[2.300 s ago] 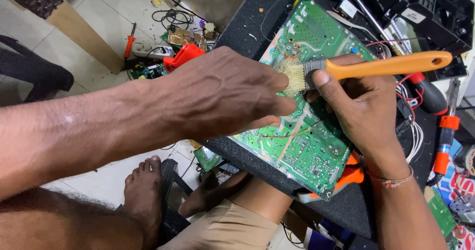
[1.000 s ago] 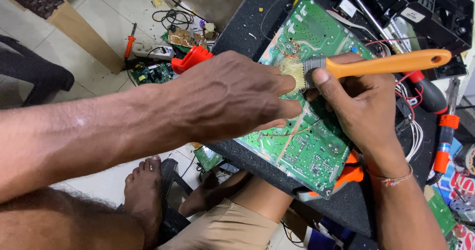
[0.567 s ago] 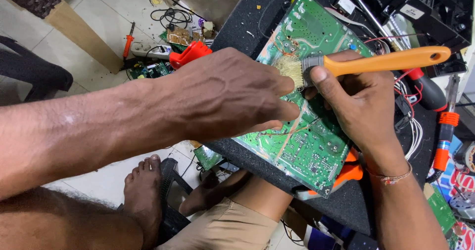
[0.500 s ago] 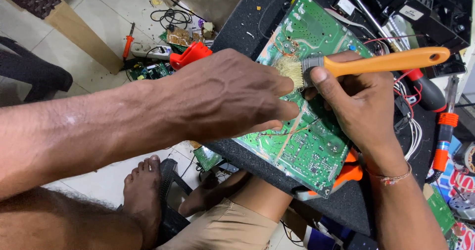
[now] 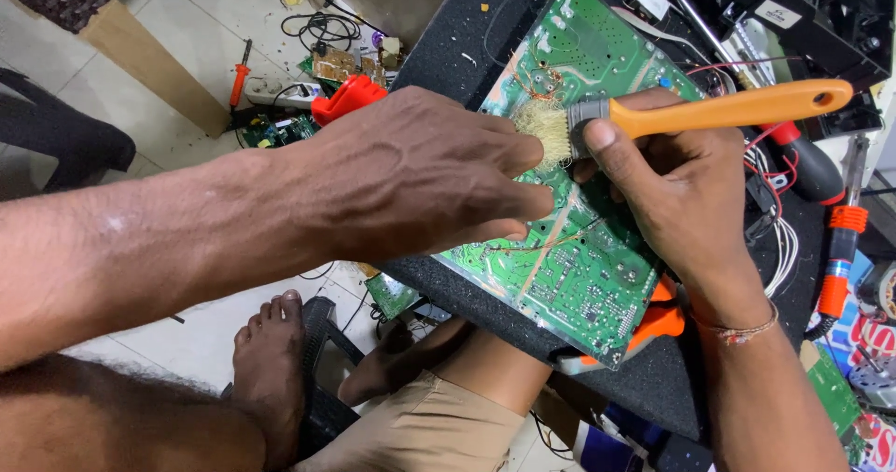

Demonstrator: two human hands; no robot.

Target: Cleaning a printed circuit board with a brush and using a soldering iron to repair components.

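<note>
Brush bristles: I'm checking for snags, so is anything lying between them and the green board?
Nothing visible does. The brush, held in the right hand, has its bristles down on the board. The left hand rests on the board right beside the bristles, not under them.

The brush [image 5: 691, 112] has a smooth, slightly glossy orange plastic handle, a dull grey metal ferrule and pale, rough bristles. The circuit board [image 5: 579, 248] is green and a little shiny. The black table surface [image 5: 448, 52] looks matt and grainy, maybe foam or rubber.
</note>
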